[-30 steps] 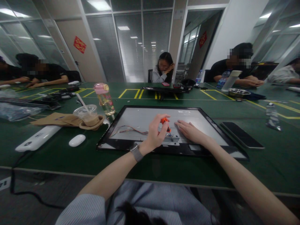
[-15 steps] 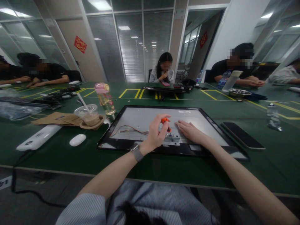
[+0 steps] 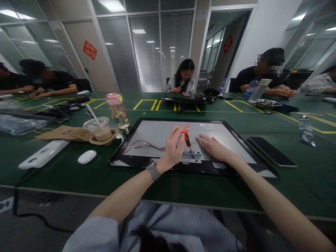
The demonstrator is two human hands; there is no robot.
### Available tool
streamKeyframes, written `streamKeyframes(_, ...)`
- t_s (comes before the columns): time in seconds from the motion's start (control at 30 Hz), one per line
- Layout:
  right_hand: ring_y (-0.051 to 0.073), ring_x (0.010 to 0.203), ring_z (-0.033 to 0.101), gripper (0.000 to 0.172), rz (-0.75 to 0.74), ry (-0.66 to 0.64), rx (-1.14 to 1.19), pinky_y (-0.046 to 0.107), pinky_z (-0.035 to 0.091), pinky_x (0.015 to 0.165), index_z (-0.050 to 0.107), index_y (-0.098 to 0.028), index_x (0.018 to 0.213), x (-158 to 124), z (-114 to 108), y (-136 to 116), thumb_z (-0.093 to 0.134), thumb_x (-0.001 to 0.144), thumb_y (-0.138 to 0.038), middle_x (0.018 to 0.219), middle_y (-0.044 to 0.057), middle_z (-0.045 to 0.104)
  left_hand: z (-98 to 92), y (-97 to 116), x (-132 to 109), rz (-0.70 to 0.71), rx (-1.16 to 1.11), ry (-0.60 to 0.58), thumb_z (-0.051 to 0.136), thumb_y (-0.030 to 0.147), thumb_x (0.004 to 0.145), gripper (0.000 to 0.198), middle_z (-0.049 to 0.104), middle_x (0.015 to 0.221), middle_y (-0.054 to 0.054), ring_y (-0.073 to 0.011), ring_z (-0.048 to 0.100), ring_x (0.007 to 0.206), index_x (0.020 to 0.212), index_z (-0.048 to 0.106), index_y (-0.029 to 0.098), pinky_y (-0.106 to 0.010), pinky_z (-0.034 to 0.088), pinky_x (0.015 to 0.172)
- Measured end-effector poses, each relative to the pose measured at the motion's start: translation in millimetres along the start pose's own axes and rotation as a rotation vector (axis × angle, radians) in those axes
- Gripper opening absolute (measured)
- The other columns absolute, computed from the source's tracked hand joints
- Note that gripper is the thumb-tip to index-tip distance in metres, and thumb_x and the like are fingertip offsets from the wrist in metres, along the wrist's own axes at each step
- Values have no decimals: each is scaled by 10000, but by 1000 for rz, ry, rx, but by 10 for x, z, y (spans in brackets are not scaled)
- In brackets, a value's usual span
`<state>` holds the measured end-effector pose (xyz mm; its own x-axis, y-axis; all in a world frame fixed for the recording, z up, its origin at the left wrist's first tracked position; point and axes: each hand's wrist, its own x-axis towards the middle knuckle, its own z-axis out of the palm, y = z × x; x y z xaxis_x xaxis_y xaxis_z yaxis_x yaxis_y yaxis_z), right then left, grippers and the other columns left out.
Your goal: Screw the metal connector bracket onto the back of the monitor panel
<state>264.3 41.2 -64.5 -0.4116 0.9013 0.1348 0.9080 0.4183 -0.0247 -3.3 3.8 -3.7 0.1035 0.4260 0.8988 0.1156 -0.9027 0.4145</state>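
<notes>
At a green worktop (image 3: 78, 176) in a glass-walled office, a person's left hand (image 3: 172, 148) is clenched round an orange screwdriver (image 3: 187, 137), held nearly upright with its tip down on a small metal bracket (image 3: 193, 156). The bracket sits near the front edge of a display panel (image 3: 117, 161) that lies face down. The right hand (image 3: 214, 147) rests flat and released on the panel's grey back, just beside the tool. With the fingers that close, a tip slipping off its seat could likely jab them or score the metal, and the left wrist could catch the coloured wires (image 3: 143, 144) running along the panel beside it. Room to move is tight at the sides. A dark phone (image 3: 271, 151) lies just off the panel's right edge, an iced drink cup (image 3: 98, 128) and a pink-capped bottle (image 3: 118, 111) crowd its far left corner, and a white mouse (image 3: 86, 156) sits near the left. Bare green opens behind the panel and in a strip along the worktop's front edge. Other people sit well apart.
</notes>
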Motion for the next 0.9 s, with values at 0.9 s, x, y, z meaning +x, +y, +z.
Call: streamKeyframes(0.9,350,1477,536,556,6,-10,-16,628,469,1155,484,-207,1600,0,-17,-23,292,1083,-276,1640,215,502,-17,5,20,50,68,44,565,354,1096,246,625,954,-39,-163,634,864,1180,738,201,-299,566,803)
